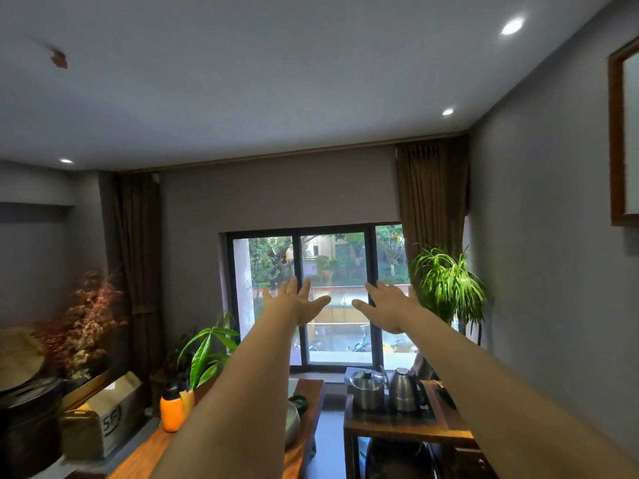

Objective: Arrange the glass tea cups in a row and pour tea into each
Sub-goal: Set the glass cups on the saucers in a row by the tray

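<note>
Two bare arms reach forward and up toward a dark-framed sliding window [332, 295], both hands empty. The left hand [294, 304] has its fingers [304, 288] spread wide apart, palm facing away; the right hand [390, 307] likewise shows its fingers [375, 288] spread and gripping nothing, the two hands near each other but apart. No glass tea cups show anywhere in this view, so where they stand cannot be told. Below the right arm, a small wooden side table [404, 428] carries two steel vessels: one lidded round pot [367, 387] and one tall kettle with a black handle [405, 388], just beside each other. Below the left arm, a long wooden table [145, 454] holds one orange bottle with a black cap [172, 411]. Two green leafy plants flank the window, one broad-leaved plant [207, 350] and one thin-leaved plant [447, 285].
</note>
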`<state>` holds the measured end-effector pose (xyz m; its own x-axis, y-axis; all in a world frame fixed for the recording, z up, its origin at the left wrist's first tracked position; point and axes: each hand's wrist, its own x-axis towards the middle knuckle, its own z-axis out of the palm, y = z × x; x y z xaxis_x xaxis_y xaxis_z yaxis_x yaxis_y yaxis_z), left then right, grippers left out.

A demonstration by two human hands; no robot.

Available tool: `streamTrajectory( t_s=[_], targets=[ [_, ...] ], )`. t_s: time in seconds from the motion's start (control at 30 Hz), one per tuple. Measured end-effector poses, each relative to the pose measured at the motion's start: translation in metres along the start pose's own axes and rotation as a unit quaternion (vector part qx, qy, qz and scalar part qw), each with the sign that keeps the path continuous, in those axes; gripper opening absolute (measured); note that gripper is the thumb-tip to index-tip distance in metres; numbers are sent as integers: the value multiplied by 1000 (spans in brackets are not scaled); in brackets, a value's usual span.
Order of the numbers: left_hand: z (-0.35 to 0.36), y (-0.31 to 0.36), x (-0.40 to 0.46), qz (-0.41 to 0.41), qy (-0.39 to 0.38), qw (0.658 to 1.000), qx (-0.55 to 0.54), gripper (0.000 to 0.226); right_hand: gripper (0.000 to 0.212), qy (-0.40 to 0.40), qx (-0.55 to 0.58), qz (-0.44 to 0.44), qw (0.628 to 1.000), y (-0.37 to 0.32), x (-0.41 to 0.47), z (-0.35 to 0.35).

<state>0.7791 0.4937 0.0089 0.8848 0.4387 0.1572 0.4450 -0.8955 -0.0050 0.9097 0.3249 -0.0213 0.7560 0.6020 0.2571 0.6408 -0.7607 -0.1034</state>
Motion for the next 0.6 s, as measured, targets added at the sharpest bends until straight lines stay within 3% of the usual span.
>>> streamTrajectory(
  t_s=[0.33, 0.6],
  targets=[
    [19, -39, 68, -47, -8, 999, 12, 79, 78, 1, -3, -44, 999, -20, 92, 32],
    [24, -101, 112, -97, 13, 995, 8, 79, 78, -5, 20, -107, 994, -85, 165, 52]
  ],
)
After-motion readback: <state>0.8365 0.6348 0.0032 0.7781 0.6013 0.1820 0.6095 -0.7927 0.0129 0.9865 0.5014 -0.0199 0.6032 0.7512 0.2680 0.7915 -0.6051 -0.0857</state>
